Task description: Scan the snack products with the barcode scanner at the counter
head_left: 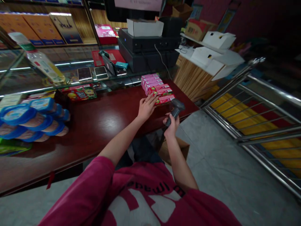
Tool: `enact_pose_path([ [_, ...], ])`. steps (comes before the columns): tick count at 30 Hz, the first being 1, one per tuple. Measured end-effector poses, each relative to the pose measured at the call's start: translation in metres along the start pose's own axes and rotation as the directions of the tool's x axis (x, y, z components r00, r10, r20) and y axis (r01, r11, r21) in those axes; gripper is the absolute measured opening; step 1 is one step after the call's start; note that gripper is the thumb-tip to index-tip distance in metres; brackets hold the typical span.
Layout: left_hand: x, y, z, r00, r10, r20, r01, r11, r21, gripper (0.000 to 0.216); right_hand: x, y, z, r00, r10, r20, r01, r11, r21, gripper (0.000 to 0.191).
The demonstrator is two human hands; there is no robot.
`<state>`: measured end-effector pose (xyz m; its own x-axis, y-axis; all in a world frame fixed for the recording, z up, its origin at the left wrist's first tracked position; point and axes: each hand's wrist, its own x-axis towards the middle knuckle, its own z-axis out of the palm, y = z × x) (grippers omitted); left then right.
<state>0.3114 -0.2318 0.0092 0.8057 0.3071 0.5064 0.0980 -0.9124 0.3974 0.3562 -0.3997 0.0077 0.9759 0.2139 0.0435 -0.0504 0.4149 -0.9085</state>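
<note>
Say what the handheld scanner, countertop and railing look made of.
Scanner: probably matte plastic; dark grey, with only soft highlights.
Countertop: glossy lacquered wood or a wood-look laminate; reddish brown with a bright reflection, and the look leaves open which.
Railing: polished metal, perhaps stainless steel; silvery tubes with sharp, mirror-like streaks.

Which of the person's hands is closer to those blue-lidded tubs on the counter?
Left. The left hand is at the red boxes, well to the right of the blue-lidded tubs; the right hand, gripping the scanner, is farther right.
</note>
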Motion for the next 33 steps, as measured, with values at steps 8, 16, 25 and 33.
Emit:
enact_pose_path([
  [8, -0.099, -0.082, -0.092, 0.982, -0.133, -0.134, 0.144, 0.987, 0.075, 0.053, -0.009, 0.013, 0.040, 0.979, 0.067, 0.190, -0.069, 0.998, 0.003, 0.035],
  [16, -0.144, -0.161, -0.149, 0.825, -0.367, -0.431, 0.426, 0.904, 0.046, 0.054, -0.019, 0.046, 0.133, 0.657, 0.344, 0.670, -0.305, 0.935, -0.182, 0.038],
  [25, -0.144, -0.177, -0.143, 0.761, -0.421, -0.493, 0.456, 0.888, -0.055, 0.051, -0.039, 0.082, 0.151, 0.617, 0.391, 0.683, -0.293, 0.920, -0.261, 0.041],
  [33, -0.143, -0.176, -0.149, 0.774, -0.421, -0.473, 0.459, 0.888, -0.039, 0.047, -0.040, 0.079, 0.152, 0.597, 0.379, 0.707, -0.253, 0.925, -0.283, 0.045],
])
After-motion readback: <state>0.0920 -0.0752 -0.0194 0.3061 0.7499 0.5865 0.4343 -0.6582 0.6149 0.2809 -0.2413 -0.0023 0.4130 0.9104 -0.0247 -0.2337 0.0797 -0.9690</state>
